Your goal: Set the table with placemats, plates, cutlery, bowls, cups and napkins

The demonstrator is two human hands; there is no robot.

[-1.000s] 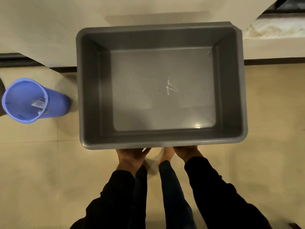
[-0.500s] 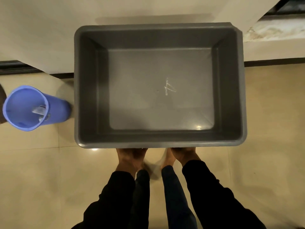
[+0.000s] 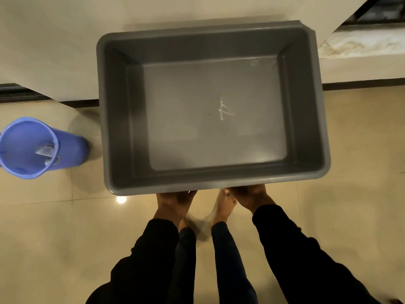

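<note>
Grey tub (image 3: 105, 106), smooth rectangular plastic, gripped at its near rim by left hand (image 3: 173, 202) and right hand (image 3: 249, 196)

The grey tub (image 3: 210, 181) fills the way ahead (blue bin (image 3: 72, 150) near its left).

A glossy beige tiled floor (image 3: 350, 172) was seen from above, crossed by thin grout lines and marked by a small bright reflection of a lamp (image 3: 121, 199). A pale wall (image 3: 54, 44) was met along a dark skirting strip (image 3: 361, 83). A worn, stained ledge (image 3: 359, 43) was seen at the upper right, with a dark framed opening (image 3: 385, 12) beyond it.
</note>
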